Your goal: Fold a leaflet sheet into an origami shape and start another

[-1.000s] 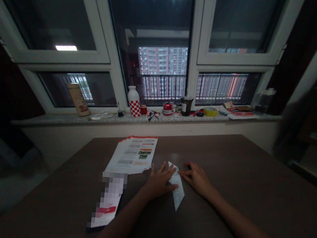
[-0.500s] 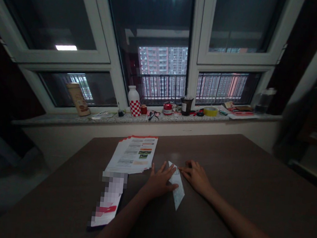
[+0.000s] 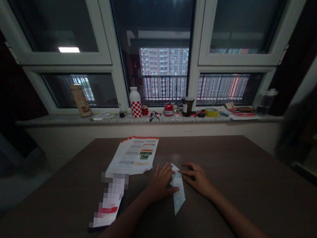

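Observation:
A narrow folded white paper [image 3: 179, 195] lies on the dark brown table [image 3: 240, 170], pointing away from me. My left hand [image 3: 160, 184] rests flat on the paper's left side, fingers stretched out and the thumb across the sheet. My right hand [image 3: 197, 178] lies just right of the paper's far end, with its fingertips pressing on the top corner. Neither hand lifts anything.
A stack of printed leaflets [image 3: 134, 155] lies left of my hands, and a white and red envelope-like item [image 3: 109, 205] lies nearer me. The windowsill [image 3: 64, 119] carries a checked bottle [image 3: 135, 102], a tan canister [image 3: 79, 100], a dark cup [image 3: 187, 106], and yellow tape [image 3: 211, 111].
The left hand's fingers have drawn a little closer together on the paper. Otherwise only the camera view shifted slightly.

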`<action>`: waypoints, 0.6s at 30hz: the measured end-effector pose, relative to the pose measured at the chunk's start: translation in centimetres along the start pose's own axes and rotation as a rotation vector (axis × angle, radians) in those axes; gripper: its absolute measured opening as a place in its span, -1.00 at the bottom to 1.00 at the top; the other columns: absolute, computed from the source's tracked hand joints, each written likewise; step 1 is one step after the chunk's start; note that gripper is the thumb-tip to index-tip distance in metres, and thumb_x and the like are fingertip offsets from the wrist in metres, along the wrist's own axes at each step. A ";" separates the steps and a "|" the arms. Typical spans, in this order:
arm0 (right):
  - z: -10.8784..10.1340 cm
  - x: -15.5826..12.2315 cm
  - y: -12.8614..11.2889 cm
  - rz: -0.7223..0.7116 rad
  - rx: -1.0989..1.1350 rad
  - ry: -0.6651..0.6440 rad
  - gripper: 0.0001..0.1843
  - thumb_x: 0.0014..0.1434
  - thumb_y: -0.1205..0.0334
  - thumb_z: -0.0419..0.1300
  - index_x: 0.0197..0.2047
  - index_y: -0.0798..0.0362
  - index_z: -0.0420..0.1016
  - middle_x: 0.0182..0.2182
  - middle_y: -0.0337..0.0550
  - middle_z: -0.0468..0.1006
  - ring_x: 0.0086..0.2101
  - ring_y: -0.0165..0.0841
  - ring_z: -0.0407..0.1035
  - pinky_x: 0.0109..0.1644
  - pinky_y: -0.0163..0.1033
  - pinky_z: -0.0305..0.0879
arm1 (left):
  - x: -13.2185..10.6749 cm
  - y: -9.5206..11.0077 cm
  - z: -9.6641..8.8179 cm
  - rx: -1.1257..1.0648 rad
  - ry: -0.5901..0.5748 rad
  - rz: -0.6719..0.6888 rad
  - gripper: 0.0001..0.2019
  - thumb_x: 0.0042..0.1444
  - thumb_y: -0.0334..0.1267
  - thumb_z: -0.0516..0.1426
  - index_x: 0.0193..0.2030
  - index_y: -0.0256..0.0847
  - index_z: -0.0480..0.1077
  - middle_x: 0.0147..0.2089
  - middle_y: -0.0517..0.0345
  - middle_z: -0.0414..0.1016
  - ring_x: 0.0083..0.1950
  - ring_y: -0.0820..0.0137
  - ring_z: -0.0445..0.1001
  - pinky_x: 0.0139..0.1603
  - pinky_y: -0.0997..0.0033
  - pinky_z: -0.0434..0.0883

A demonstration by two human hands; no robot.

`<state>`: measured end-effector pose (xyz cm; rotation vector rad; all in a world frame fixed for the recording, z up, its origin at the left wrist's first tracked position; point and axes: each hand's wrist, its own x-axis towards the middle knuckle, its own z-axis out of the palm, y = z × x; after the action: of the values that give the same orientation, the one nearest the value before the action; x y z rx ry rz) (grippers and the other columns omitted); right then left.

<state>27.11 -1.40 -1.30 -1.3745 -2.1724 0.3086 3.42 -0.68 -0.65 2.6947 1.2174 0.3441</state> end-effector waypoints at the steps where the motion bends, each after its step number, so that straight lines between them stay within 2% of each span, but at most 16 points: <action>1: 0.0 -0.1 -0.1 -0.017 0.008 -0.013 -0.71 0.23 0.10 0.15 0.01 -0.33 0.50 0.12 -0.20 0.34 0.11 -0.18 0.16 0.18 0.01 0.05 | 0.0 0.0 0.0 -0.012 0.018 0.003 -0.39 0.13 0.18 0.08 0.24 -0.09 0.19 0.42 0.04 0.02 0.45 0.16 -0.19 0.39 -0.17 -0.27; 5: 0.1 -0.2 -0.2 -0.032 0.023 -0.024 -0.76 0.20 0.16 0.19 -0.07 -0.23 0.56 0.04 -0.16 0.39 0.07 -0.19 0.19 0.17 -0.01 0.07 | -0.2 0.2 -0.3 -0.028 0.047 -0.003 -0.54 0.18 0.07 0.09 0.16 -0.05 0.27 0.38 0.09 0.09 0.44 0.16 -0.13 0.38 -0.19 -0.21; 10: 0.1 -0.3 -0.2 -0.037 0.052 0.010 -0.84 0.19 0.15 0.20 -0.17 -0.09 0.58 -0.11 -0.11 0.41 -0.05 -0.23 0.27 0.07 -0.10 0.18 | -0.3 1.2 -0.8 0.030 0.082 -0.014 -0.69 0.27 -0.16 0.02 0.13 0.19 0.32 0.34 0.33 0.18 0.43 0.14 -0.11 0.35 -0.31 -0.29; 18: -0.5 -0.9 0.2 -0.065 0.147 -0.020 -0.80 0.19 0.05 0.21 -0.26 -0.10 0.63 -0.18 -0.11 0.40 -0.08 -0.23 0.27 0.06 -0.11 0.19 | 0.1 2.9 0.1 0.082 0.184 -0.086 -0.73 0.28 -0.06 -0.02 -0.01 0.05 0.43 0.21 0.21 0.38 0.38 0.08 0.05 0.34 -0.28 -0.17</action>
<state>27.83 -2.10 -1.32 -1.2229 -2.1589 0.4493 5.62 -2.52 -0.05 2.7178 1.4215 0.5522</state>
